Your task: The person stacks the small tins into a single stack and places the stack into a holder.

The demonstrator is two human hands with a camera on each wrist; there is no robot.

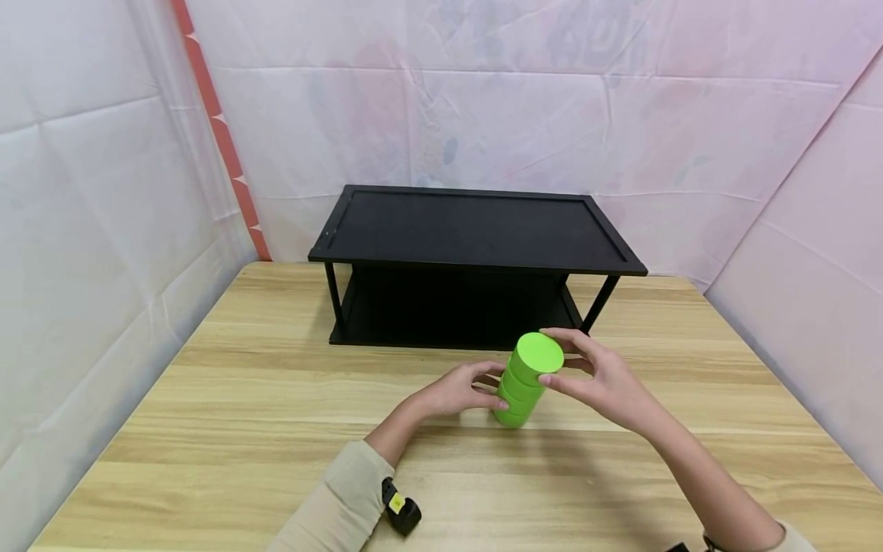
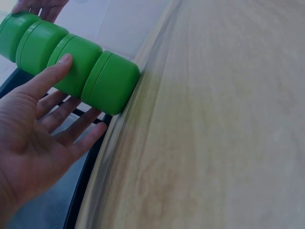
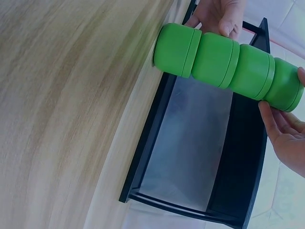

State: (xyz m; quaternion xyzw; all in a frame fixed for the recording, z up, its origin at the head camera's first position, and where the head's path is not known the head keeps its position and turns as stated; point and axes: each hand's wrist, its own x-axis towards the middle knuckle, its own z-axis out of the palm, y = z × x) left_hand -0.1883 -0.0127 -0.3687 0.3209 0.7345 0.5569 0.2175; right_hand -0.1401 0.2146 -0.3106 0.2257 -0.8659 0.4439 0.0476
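Note:
Several bright green lidded round jars stand one on another in a stack (image 1: pixel 522 389) on the wooden table, leaning in the head view. My right hand (image 1: pixel 603 379) holds the top green jar (image 1: pixel 540 354) between thumb and fingers at its sides. Lower down, my left hand (image 1: pixel 458 391) is around the stack from the left. In the left wrist view its thumb lies across one of the lower green jars (image 2: pixel 78 71), with the other fingers spread behind and below. From the right wrist, the bottom green jar (image 3: pixel 174 50) rests on the tabletop.
Behind the stack stands a black two-tier rack (image 1: pixel 476 230) with a flat top and a lower shelf. The wooden table (image 1: pixel 262 429) extends around it. White printed cloth (image 1: pixel 483 115) hangs at the back and both sides.

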